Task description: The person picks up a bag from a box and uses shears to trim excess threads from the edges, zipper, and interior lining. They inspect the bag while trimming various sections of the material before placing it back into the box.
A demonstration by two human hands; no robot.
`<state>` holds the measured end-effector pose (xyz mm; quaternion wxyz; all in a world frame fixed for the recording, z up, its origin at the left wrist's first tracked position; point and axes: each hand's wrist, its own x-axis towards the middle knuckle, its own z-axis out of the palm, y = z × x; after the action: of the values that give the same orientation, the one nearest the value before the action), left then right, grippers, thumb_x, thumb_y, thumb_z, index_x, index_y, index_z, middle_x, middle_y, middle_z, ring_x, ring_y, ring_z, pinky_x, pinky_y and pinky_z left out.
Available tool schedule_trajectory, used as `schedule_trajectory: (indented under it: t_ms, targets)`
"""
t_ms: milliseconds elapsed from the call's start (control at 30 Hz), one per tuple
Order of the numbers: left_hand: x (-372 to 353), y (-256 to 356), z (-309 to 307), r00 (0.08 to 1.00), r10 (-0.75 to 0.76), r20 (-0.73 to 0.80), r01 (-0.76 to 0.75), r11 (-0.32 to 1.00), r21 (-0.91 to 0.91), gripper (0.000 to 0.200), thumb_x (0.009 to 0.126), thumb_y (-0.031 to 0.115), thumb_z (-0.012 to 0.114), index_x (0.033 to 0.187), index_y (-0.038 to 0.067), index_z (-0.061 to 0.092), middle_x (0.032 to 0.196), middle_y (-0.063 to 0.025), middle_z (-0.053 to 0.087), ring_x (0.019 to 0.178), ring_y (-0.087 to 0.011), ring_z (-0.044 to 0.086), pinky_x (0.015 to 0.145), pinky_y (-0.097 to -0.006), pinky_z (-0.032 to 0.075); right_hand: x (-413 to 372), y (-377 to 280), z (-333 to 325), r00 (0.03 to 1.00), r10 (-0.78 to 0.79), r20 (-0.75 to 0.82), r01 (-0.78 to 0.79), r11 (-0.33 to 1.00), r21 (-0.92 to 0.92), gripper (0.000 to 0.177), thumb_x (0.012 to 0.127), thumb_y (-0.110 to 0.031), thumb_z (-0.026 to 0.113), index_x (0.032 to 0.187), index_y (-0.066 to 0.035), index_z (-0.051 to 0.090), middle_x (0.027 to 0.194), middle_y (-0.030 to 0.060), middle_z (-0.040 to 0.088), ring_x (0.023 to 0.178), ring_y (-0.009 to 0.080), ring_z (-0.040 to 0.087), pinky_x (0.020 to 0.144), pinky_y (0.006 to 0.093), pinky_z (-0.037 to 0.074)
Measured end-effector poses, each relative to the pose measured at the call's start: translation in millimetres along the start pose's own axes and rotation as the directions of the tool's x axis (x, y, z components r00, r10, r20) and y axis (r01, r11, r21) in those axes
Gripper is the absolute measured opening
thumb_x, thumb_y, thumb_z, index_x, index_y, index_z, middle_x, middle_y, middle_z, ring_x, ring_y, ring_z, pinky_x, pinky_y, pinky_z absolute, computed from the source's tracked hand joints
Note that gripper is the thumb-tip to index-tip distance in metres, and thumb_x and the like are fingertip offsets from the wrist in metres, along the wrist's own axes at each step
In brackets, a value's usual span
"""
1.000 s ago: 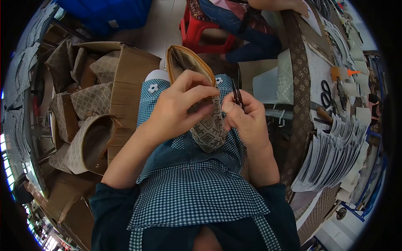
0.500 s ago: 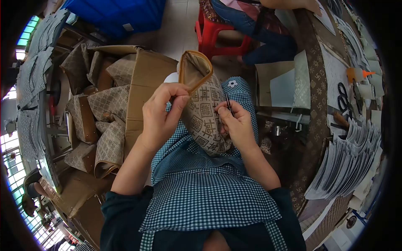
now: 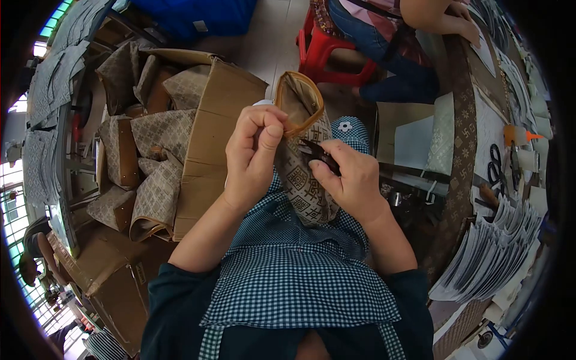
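A patterned beige-and-brown bag (image 3: 304, 183) with an orange-brown trimmed mouth rests upright on my lap, its opening facing up. Beside the near left edge of that trim, my left hand (image 3: 255, 150) is closed in a pinch; what the fingertips hold, if anything, is too small to make out. My right hand (image 3: 353, 180) grips dark thread snips (image 3: 318, 153). Their blades point left toward the trim and my left fingertips, in front of the bag's side. The snips' handles are mostly hidden inside my fingers.
At left, a cardboard box (image 3: 225, 114) holds several similar bags (image 3: 159, 192). The worktable at right carries scissors (image 3: 494, 165), an orange-tipped bottle (image 3: 519, 135) and stacked grey pieces (image 3: 489, 255). A person sits on a red stool (image 3: 327, 57) ahead, near a blue bin (image 3: 198, 15).
My right hand has moved up toward the bag's trim, and the snips now point left with blades showing. My left hand has drawn slightly below the rim. The view has shifted a little.
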<state>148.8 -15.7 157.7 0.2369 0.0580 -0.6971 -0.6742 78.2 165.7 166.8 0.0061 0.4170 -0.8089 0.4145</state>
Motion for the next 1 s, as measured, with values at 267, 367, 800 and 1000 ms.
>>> schedule_trajectory:
  t_ms: [267,367,800,1000]
  targets:
    - [-1,-3,0,1.0,0.012,0.006,-0.012,1.0,-0.008,0.014,0.103,0.014,0.051,0.103,0.001,0.057,0.112,-0.0053,0.056,0.096,-0.0112,0.055,0.089,-0.0256,0.045,20,-11,-5,0.988,-0.152,0.037,0.157,0.967,-0.202,0.022,0.082,-0.019,0.072,0.095,-0.005,0.061,0.078,0.0058,0.065,0.063,0.0195,0.064,0.054,0.029,0.05]
    - [-1,-2,0,1.0,0.003,0.022,-0.003,1.0,-0.005,0.015,0.103,0.014,0.051,0.104,0.001,0.057,0.112,-0.0053,0.056,0.096,-0.0114,0.055,0.089,-0.0256,0.045,23,-17,-7,0.983,-0.178,0.047,0.184,0.949,-0.255,0.021,0.081,-0.018,0.072,0.094,-0.006,0.061,0.074,0.0048,0.062,0.062,0.0186,0.063,0.053,0.0293,0.049]
    - [1,6,11,0.998,-0.045,-0.048,0.032,0.97,-0.24,0.018,0.104,0.015,0.047,0.102,0.001,0.057,0.107,-0.0066,0.057,0.096,-0.0129,0.056,0.089,-0.0264,0.045,6,-13,-21,0.968,0.242,0.061,-0.249,0.951,0.182,0.025,0.089,-0.018,0.07,0.103,0.002,0.062,0.079,0.0036,0.065,0.064,0.0099,0.06,0.06,0.0229,0.047]
    - [-20,24,21,0.941,0.263,0.215,-0.283,0.956,0.071,0.021,0.098,0.018,0.053,0.09,0.002,0.063,0.103,-0.0142,0.057,0.093,-0.0225,0.056,0.082,-0.0315,0.046,3,1,-24,0.889,0.422,0.175,-0.427,0.629,0.65,0.035,0.097,-0.028,0.064,0.113,0.003,0.065,0.094,0.0031,0.065,0.084,0.0077,0.057,0.074,0.0219,0.046]
